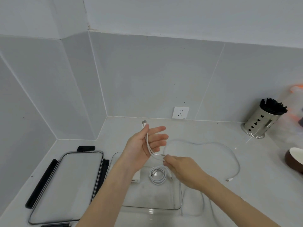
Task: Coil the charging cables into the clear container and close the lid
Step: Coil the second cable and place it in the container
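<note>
White and thin, the loose cable [211,145] was mid-coil: its plug end stood above the left hand [144,143], two strands ran down across the open palm, pinned under the thumb with the fingers spread, and the right hand [182,169] pinched the cord just below, fingertips closed on it. The rest trailed in a wide arc over the pale desk [213,202] to a small connector lying well apart on the right.

To do this step well, each loop probably needed to match the last in size, fed by the right hand with a slight twist so the cord lay flat, and the tail drawn in slowly to keep its connector from whipping.

Directly beneath the hands sat the clear container [178,199], already holding one coiled cable [157,176] and a white block, likely a charger, partly hidden by the left forearm. The lid [65,185], clear with black latches, lay flat just beside the container on the left, not yet fitted.
</note>
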`<state>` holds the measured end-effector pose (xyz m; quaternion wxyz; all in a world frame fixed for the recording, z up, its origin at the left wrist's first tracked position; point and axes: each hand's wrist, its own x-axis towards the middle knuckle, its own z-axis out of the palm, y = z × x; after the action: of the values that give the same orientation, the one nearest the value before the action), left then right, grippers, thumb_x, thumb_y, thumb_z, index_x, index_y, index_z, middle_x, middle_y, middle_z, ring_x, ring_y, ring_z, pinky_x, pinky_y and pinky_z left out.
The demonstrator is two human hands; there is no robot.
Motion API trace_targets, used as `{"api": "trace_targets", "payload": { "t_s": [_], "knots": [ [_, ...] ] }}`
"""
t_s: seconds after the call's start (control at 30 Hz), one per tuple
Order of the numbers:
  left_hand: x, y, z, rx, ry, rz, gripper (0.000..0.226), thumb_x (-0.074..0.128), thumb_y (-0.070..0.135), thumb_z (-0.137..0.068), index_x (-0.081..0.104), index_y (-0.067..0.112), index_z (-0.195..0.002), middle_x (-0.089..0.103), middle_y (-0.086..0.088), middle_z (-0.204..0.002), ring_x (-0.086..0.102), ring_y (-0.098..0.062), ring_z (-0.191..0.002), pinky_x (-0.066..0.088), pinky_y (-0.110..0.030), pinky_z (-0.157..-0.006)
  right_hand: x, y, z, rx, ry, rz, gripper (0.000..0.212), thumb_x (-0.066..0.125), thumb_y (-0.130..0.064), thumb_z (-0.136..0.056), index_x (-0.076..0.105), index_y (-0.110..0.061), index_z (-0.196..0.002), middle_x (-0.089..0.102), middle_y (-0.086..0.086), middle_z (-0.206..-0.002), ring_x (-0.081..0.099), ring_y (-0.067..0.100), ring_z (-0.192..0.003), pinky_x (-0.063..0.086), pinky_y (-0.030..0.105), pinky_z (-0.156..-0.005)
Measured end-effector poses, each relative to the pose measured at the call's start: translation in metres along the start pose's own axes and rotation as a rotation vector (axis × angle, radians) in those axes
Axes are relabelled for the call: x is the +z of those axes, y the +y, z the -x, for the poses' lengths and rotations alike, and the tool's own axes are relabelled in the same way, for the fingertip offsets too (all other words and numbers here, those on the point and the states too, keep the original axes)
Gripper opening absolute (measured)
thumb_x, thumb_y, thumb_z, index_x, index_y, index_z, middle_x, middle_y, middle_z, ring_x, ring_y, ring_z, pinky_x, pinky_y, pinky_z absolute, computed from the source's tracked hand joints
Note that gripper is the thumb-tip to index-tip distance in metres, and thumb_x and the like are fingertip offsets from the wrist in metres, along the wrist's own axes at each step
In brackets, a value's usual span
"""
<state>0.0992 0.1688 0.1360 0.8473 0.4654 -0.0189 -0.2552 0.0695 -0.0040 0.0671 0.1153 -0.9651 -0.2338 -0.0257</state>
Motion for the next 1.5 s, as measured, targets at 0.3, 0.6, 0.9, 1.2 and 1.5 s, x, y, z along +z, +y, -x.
{"api": "trace_targets", "payload": {
  "t_s": [0.3,0.6,0.9,1.2,1.5],
  "knots": [
    [0.014,-0.031,0.008,-0.053,0.004,-0.492,0.043,0.029,0.035,-0.099,0.063,0.008,-0.101,0.073,-0.006,-0.067,0.064,-0.014,-0.050,0.038,-0.020,-0.047,-0.058,0.021,-0.040,0.282,-0.028,-0.366,0.040,0.064,-0.037,-0.080,0.059,-0.001,-0.064,0.046,-0.002,-0.052,0.038,0.011,-0.049,0.032,0.025,-0.052],
    [-0.007,-0.046,-0.026,-0.178,0.161,0.172,0.045,0.025,0.030,-0.100,0.059,0.003,-0.089,0.072,-0.006,-0.072,0.069,-0.014,-0.072,0.054,-0.024,-0.067,-0.035,-0.029,-0.029,0.142,0.063,-0.187,0.027,0.037,-0.017,-0.096,0.050,-0.009,-0.117,0.067,0.014,-0.100,0.062,0.033,-0.090,0.049,0.039,-0.076],
    [-0.013,-0.011,-0.023,-0.068,0.102,0.234,0.047,0.026,0.030,-0.099,0.060,-0.002,-0.099,0.070,0.002,-0.056,0.059,-0.006,-0.041,0.047,-0.015,-0.041,0.015,-0.024,0.010,0.002,-0.013,0.236,0.020,0.055,-0.024,-0.083,0.043,-0.020,-0.099,0.064,-0.004,-0.054,0.052,0.014,-0.035,0.019,0.023,-0.038],
    [0.007,-0.029,0.008,-0.206,-0.089,-0.278,0.047,0.029,0.030,-0.097,0.063,-0.002,-0.102,0.066,-0.005,-0.048,0.022,-0.004,-0.025,0.016,-0.018,-0.039,-0.039,0.023,-0.024,0.361,-0.332,-0.490,0.050,0.071,-0.050,-0.063,0.036,-0.021,-0.042,0.027,-0.007,-0.043,0.024,0.008,-0.041,0.021,0.023,-0.044],
    [0.012,-0.054,-0.012,-0.129,0.170,-0.416,0.043,0.024,0.033,-0.100,0.054,0.005,-0.115,0.072,-0.002,-0.067,0.036,-0.008,-0.032,0.025,-0.021,-0.042,-0.086,-0.006,-0.037,0.310,-0.128,-0.423,0.024,0.054,-0.023,-0.089,0.070,-0.009,-0.079,0.048,-0.003,-0.054,0.039,0.007,-0.047,0.029,0.015,-0.044]
  ]
}}
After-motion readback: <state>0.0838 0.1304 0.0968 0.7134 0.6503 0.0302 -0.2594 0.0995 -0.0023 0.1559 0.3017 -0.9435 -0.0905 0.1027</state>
